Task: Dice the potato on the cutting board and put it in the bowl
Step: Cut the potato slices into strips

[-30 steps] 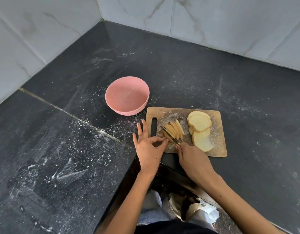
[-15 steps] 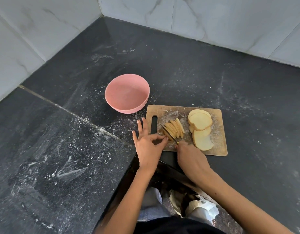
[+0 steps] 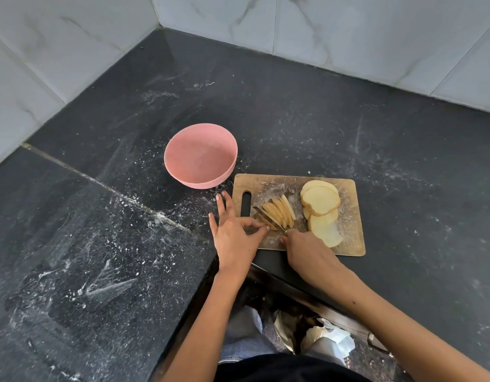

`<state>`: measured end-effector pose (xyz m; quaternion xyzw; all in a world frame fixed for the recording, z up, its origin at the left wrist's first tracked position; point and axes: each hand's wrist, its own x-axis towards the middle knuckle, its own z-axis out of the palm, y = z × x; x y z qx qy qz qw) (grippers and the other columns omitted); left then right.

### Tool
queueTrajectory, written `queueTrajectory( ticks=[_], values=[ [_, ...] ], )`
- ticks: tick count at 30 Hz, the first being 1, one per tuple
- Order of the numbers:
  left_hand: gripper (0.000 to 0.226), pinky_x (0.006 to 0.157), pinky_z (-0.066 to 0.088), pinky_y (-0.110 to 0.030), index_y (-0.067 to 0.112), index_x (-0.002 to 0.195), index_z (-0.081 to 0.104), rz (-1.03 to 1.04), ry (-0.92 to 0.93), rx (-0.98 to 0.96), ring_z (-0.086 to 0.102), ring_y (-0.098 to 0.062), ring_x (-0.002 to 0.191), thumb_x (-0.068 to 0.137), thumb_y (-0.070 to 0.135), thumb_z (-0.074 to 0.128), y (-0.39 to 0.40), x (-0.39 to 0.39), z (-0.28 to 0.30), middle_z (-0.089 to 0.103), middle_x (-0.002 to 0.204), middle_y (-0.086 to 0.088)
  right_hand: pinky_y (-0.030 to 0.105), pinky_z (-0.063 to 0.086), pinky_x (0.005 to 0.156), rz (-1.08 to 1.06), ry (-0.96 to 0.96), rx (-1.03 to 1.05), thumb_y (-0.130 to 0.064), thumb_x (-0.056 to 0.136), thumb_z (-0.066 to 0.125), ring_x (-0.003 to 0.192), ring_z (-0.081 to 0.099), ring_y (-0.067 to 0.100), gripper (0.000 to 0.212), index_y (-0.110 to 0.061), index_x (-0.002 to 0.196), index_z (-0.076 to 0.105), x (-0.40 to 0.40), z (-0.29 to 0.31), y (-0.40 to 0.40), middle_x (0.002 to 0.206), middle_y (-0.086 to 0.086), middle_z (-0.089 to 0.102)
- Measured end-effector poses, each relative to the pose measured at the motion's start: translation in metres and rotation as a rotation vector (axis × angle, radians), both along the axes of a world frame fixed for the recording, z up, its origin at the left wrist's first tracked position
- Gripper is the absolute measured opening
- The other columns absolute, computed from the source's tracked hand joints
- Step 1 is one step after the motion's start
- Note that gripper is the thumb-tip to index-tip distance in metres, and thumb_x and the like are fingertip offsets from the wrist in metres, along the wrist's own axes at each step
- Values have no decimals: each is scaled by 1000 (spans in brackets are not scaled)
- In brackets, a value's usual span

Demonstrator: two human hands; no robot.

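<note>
A wooden cutting board lies on the black counter. Round potato slices are stacked on its right half, and a fan of thin potato strips lies in the middle. My right hand grips a knife whose blade rests across the strips. My left hand pinches the near end of the strips between thumb and forefinger, its other fingers spread over the counter. An empty pink bowl stands just beyond the board's left corner.
White tiled walls close the counter's far corner. The dark counter is dusted with white powder. Its front edge is cut back below the board, where crumpled paper and bags lie on the floor.
Both hands keep their places at the strips and the knife barely shifts. The view has tilted slightly.
</note>
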<state>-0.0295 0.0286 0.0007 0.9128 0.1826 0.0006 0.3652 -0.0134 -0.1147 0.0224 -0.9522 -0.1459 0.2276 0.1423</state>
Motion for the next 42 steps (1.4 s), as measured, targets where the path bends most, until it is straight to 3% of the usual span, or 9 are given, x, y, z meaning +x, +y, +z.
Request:
queueTrajectory(
  ticks=[7, 17, 22, 25, 30, 42],
  values=[
    [6, 114, -13, -33, 26, 82, 76, 7, -47, 30, -10, -4, 143, 78, 30, 79, -4, -1, -4, 6, 161, -6, 32, 37, 67, 10, 16, -23, -30, 104, 30, 98, 61, 34, 33, -6, 109, 50, 2, 1, 2, 108, 17, 62],
    [6, 113, -13, -33, 26, 79, 77, 85, -144, 9, -11, -6, 143, 74, 25, 81, -8, -4, -12, 10, 160, -6, 31, 35, 67, 37, -40, -90, -28, 105, 27, 102, 62, 32, 32, -5, 116, 47, -3, 5, 7, 114, 15, 62],
    [7, 114, -13, -37, 26, 75, 77, 105, -140, -27, -13, -6, 142, 73, 22, 82, -11, -4, -11, 9, 161, -7, 33, 37, 68, 7, -24, -121, -15, 103, 32, 102, 62, 33, 22, -5, 117, 45, -13, -1, 0, 114, 14, 62],
    [8, 114, -13, -38, 26, 73, 76, 110, -141, -38, -12, -9, 144, 73, 21, 82, -12, -4, -8, 9, 160, -7, 33, 36, 67, 2, -7, -140, -15, 103, 31, 102, 61, 34, 28, -4, 127, 40, -19, -2, -8, 114, 15, 61],
    [8, 114, -14, -39, 26, 72, 75, 103, -123, -43, -8, -16, 149, 75, 22, 81, -11, -4, -7, 11, 161, -6, 34, 36, 66, -10, 45, -106, -28, 105, 24, 98, 60, 34, 30, -8, 112, 44, -31, 6, -22, 109, 13, 60],
    [8, 117, -8, -42, 24, 71, 73, 58, -94, -39, 1, -18, 149, 76, 22, 78, -8, -1, -4, 15, 160, -9, 35, 39, 71, -97, 97, -34, -34, 104, 28, 99, 59, 34, 35, -9, 107, 52, -32, 20, -17, 106, 14, 61]
  ],
)
